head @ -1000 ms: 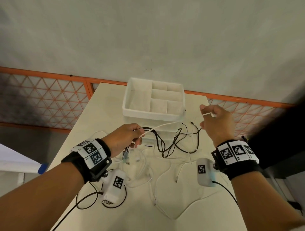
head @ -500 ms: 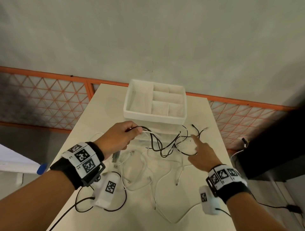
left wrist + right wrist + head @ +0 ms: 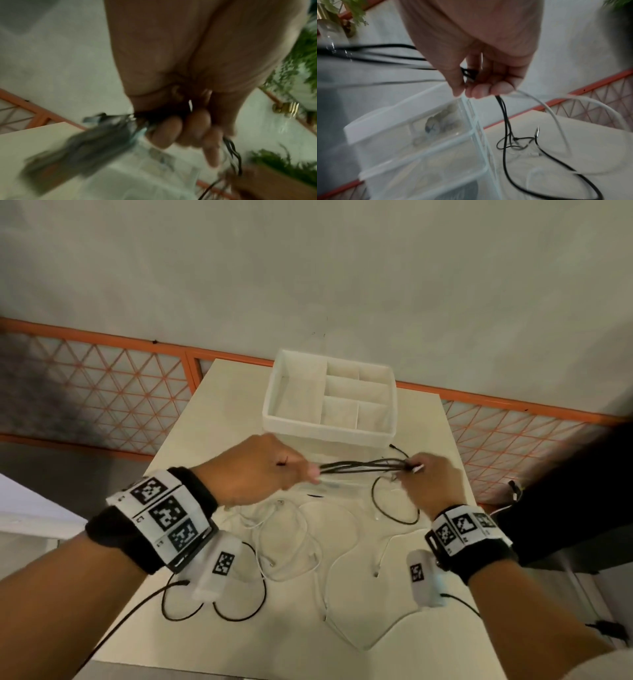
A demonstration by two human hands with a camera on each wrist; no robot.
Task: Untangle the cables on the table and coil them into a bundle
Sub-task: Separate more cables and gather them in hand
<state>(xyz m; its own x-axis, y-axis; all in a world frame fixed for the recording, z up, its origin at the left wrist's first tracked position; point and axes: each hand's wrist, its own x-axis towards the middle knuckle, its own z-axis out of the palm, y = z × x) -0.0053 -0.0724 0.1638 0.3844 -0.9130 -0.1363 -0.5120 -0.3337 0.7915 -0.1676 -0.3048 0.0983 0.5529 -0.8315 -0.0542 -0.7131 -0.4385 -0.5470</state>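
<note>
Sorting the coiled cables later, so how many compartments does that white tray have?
6 in the white tray: one large at left, two back right, one wide mid-right, two front right.

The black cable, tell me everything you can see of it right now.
The black cable is thin, round and looks rubbery. Several of its strands are pulled into a nearly straight, level run above the table, in front of the white divided box. The left hand grips one end of the run and the right hand pinches the other. Below the right hand, the rest hangs down in a loose loop onto the table, ending in a small metal plug.
</note>
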